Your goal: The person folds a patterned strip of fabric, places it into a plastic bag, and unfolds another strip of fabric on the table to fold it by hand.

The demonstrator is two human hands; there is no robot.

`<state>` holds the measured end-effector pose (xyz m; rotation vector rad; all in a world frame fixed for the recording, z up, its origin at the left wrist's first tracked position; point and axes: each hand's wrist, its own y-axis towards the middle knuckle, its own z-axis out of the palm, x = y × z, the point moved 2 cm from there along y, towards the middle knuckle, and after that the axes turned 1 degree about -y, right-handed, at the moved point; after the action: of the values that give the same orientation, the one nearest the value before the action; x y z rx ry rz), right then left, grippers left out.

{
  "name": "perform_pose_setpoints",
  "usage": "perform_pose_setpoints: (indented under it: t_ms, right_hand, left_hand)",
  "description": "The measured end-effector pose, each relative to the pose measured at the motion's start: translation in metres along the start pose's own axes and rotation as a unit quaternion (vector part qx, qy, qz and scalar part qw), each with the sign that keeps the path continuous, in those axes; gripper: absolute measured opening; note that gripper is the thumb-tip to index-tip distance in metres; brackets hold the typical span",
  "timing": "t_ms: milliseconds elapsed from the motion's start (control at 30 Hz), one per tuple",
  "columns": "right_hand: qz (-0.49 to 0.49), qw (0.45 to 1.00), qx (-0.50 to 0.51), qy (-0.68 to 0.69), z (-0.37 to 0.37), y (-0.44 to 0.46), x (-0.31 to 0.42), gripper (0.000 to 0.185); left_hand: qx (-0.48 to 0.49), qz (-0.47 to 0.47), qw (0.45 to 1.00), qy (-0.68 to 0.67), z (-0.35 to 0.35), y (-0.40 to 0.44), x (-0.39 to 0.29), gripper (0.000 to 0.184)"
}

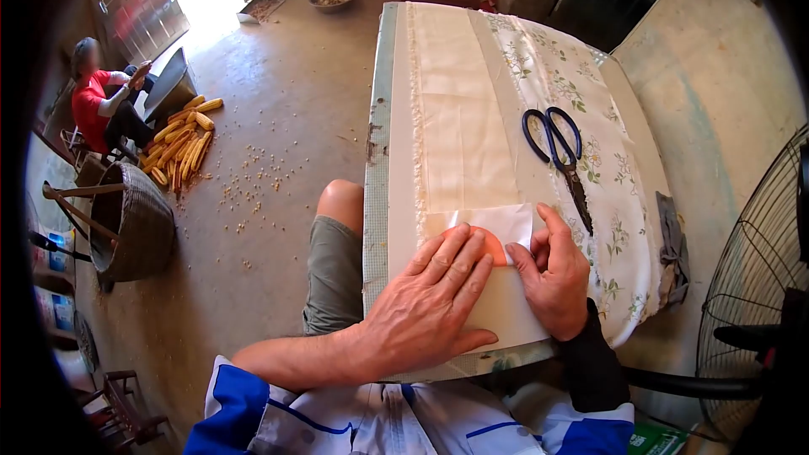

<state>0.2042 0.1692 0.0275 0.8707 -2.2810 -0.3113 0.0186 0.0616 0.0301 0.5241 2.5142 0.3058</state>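
Note:
My left hand [430,299] lies flat, fingers stretched out, over an orange round piece [494,246] on a white sheet [506,221] near the table's front. Just right of it, my right hand [552,274] has its fingers bent, thumb and fingertips at the sheet's right edge; what lies between them is too small to tell. Cream cloth [462,118] stretches away behind the sheet. Dark-handled scissors [558,152] rest on the cloth to the right, blades toward me. White cloth with a leaf pattern [619,202] covers the table's right part.
A wire fan [750,278] stands close at the right. A grey cloth [672,248] hangs at the table's right edge. On the left, a person in red [97,105] sits by corn cobs [181,145] and a woven basket [139,219]. Kernels are scattered over the floor.

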Motion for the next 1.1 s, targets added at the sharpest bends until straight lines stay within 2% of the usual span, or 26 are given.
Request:
perform_pose_setpoints:
  t_ms: [467,733,867,967,1033,1100]
  right_hand:
    - [-0.018,1.000,-0.015,-0.019,0.002,-0.001,-0.001,0.054]
    - [-0.019,0.997,-0.032,-0.069,-0.001,-0.002,0.001,0.056]
    - [-0.020,0.992,-0.037,-0.122,-0.009,0.000,-0.002,0.052]
    - [-0.166,0.980,-0.034,-0.106,-0.021,-0.003,0.017,0.055]
    - [-0.198,0.975,0.091,-0.044,-0.021,-0.016,0.031,0.074]
    - [-0.217,0.960,0.178,-0.001,-0.011,-0.022,0.052,0.090]
  left_hand:
    - [-0.007,-0.042,0.998,0.054,0.003,-0.011,-0.010,0.089]
    - [0.044,-0.041,0.996,0.064,0.002,-0.014,-0.014,0.108]
    - [0.047,-0.039,0.996,0.065,0.002,-0.015,-0.015,0.109]
    - [0.038,-0.040,0.997,0.058,0.002,-0.014,-0.013,0.107]
    - [0.026,-0.041,0.998,0.044,0.003,-0.014,-0.014,0.103]
    - [0.048,-0.014,0.990,0.135,0.006,-0.017,-0.011,0.103]
